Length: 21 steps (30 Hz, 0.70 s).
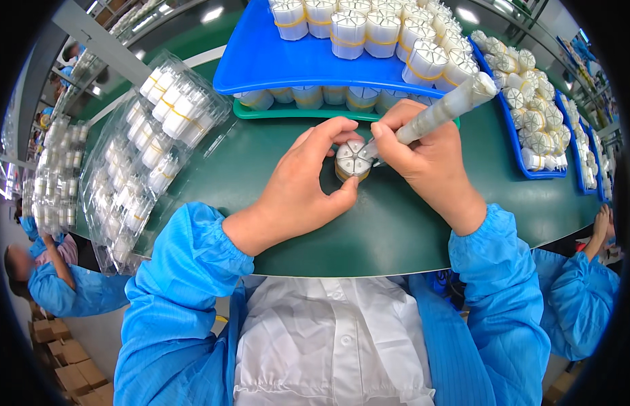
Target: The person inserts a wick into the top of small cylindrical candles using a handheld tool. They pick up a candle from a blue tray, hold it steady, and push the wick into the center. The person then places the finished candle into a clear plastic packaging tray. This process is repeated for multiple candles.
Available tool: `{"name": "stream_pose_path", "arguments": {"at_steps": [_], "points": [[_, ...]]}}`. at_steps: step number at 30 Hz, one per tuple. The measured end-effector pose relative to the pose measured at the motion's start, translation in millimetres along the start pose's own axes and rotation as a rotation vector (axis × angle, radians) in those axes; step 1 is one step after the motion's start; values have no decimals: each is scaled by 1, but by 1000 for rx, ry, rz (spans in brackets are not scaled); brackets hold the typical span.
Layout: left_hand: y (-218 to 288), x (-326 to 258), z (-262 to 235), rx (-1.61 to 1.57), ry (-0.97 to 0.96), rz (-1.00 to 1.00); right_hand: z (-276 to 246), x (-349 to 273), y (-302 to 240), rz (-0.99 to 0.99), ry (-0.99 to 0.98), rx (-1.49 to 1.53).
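In the head view, steadying a small white bundle (353, 164) with the left hand (294, 183), upright on the green desk (396, 233) in front of the body. Pinching it between the left thumb at its near side and the curled fingers at its far left side. Showing a round top divided by spokes, with a yellow band around the side. Gripping a thick, whitish, cloudy tube (447, 111) in the right hand (430, 159), with thumb and fingers closed around its lower part. Slanting the tube up toward the right and pointing its narrow end at the right edge of the bundle's top; cannot tell whether touching.

Facing a blue tray (277, 57) beyond the hands, filled at its back and right with similar banded bundles. Resting just beneath it, a green tray (261, 114) with more of them. Having clear plastic packs (128, 162) of white bundles at the left of the desk, and a blue bin (531, 172) heaped with bundles at the right. Wearing blue sleeves (176, 267) over a white top (328, 338). Sitting between co-workers, with a blue-clad arm (78, 291) visible at far left and a blue sleeve (582, 298) at far right. Near cardboard boxes (78, 375) at lower left.
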<state>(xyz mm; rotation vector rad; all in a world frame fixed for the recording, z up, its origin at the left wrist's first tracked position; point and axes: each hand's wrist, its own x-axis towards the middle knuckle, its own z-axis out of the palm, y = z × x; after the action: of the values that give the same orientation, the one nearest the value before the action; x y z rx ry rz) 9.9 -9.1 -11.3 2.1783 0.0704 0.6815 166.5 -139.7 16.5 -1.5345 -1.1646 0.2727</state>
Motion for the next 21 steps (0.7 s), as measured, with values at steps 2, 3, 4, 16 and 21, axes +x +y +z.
{"name": "stream_pose_path", "arguments": {"at_steps": [2, 3, 4, 16, 21], "points": [[0, 0, -2, 25, -8, 4, 1, -1, 2, -18, -19, -25], [2, 1, -3, 80, -26, -24, 2, -1, 3, -42, -17, -32], [6, 3, -6, 134, -44, -51, 3, -2, 3, -67, -15, -39], [4, 1, -4, 21, -39, -20, 0, -1, -1, 37, -5, 19], [-1, -3, -6, -76, -106, -143, 1, 1, -1, 44, -33, -33]]}}
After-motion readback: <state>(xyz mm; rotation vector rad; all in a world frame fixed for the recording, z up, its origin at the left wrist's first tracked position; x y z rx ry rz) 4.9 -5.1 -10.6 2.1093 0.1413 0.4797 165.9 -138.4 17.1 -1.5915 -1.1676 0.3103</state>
